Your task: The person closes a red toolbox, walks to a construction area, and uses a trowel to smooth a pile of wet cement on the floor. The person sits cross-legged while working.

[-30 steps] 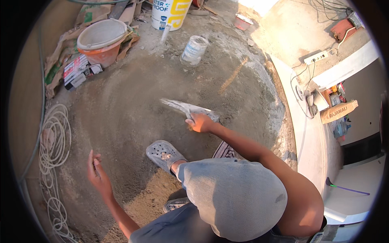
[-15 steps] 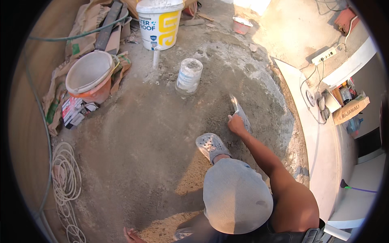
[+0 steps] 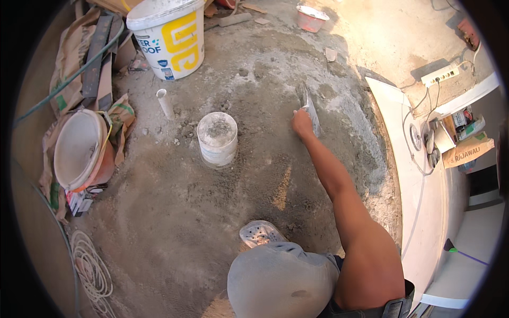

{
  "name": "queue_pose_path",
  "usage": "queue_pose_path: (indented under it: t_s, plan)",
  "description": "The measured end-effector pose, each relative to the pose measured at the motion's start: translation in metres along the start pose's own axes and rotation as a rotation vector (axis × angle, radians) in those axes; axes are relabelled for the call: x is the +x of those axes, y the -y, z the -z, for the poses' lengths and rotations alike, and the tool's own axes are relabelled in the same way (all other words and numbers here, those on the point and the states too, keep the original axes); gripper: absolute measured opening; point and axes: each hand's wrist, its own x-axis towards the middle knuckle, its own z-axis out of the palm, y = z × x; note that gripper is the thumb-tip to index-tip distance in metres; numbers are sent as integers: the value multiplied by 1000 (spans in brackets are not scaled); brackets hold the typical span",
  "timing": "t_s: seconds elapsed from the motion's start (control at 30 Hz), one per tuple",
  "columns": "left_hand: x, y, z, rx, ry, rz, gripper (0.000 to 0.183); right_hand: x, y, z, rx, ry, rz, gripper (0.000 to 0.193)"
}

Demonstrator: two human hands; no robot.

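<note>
My right hand (image 3: 303,124), closed round the handle, holds a flat metal trowel (image 3: 311,110) against the grey mortar floor (image 3: 265,127). The blade lies beside the knuckles, its far tip pointing away from me. A white cylindrical tub (image 3: 218,142) stands in the mortar to the left of the hand, with grey residue on its lid. My left hand is out of view. Close to me, a light clog (image 3: 261,233) with holes rests on the floor, partly hidden by a rounded shape covered in grey cloth (image 3: 281,278).
At the far left stands a large white bucket (image 3: 172,45), near an upright white pipe (image 3: 165,104). An orange bucket (image 3: 101,172) holds a pale basin. Coiled hose (image 3: 90,267) lies lower left. A power strip (image 3: 441,75) and cables are at right; a red pail (image 3: 313,19) sits at the back.
My right hand and the trowel have moved farther away over the mortar. The view has shifted, so the tub and buckets sit lower and more to the left. My left hand has left the view.
</note>
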Motion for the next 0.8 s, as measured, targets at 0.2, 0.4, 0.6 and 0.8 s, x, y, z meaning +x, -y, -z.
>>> queue_pose_path:
  t_s: [0.2,0.4,0.6,0.8]
  plan:
    - [-26,-101,-18,-391,227,178,39,40,64,-14,59,95,295,37]
    - [-33,-165,2,-825,472,223,37,105,102,-14,85,89,149,42]
    - [34,-240,-55,-661,501,-169,37,56,144,-39,-28,367,645,45]
    - [52,-261,-57,-505,438,-156,26,152,49,2,-4,-50,-13,46]
